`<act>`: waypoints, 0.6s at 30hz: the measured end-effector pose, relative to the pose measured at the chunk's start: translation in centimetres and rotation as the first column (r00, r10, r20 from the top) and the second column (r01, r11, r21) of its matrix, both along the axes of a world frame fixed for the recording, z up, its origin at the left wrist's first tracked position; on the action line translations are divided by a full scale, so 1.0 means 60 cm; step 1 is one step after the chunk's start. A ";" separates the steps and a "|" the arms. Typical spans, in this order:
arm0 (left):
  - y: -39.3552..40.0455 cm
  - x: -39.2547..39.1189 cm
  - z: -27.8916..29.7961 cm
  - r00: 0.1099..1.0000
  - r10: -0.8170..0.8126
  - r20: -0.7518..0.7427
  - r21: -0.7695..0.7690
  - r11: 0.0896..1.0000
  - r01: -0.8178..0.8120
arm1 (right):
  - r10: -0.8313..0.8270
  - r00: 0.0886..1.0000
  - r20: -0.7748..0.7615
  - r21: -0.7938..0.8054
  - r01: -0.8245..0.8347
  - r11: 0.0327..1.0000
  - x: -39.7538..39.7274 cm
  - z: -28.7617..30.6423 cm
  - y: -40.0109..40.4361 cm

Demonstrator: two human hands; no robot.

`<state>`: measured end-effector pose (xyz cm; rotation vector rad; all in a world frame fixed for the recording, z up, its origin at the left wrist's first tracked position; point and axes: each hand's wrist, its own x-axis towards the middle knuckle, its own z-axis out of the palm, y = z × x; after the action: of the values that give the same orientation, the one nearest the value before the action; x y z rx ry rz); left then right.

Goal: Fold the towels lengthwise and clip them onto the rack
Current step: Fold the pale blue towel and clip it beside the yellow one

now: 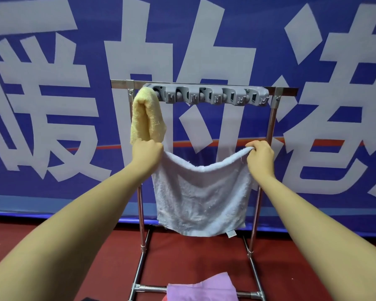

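A pale blue towel (201,198) hangs spread between my two hands in front of the metal rack (271,124). My left hand (147,152) grips its top left corner and my right hand (261,156) pinches its top right corner; the top edge sags between them. A folded yellow towel (147,115) hangs from the leftmost clip of the grey clip bar (206,95) on the rack's top rail, just above my left hand. The other clips on the bar hold nothing.
A purple towel (204,288) lies on the red floor (74,246) by the rack's front base bar (152,288), with a bit of red cloth beside it. A blue banner (52,105) with large white characters stands right behind the rack.
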<state>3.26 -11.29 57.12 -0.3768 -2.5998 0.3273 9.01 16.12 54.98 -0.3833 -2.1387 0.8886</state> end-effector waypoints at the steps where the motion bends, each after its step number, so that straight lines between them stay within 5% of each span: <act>1: 0.003 -0.002 0.000 1.000 -0.028 -0.012 0.018 0.999 0.029 | 0.057 0.998 -0.021 0.005 -0.057 0.998 0.000 0.000 -0.003; 7: 0.045 -0.014 -0.003 0.932 -0.360 -0.036 0.325 0.878 0.352 | 0.342 0.939 -0.050 0.095 -0.336 0.937 0.006 0.000 -0.049; 18: 0.110 0.011 -0.011 0.755 -0.655 -0.041 0.432 0.670 0.605 | 0.431 0.902 0.016 0.032 -0.432 0.902 -0.003 -0.008 -0.108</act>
<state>3.93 -4.70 56.45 -1.1213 -2.3578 -0.5136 8.82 9.61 54.47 0.1175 -2.2848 1.0908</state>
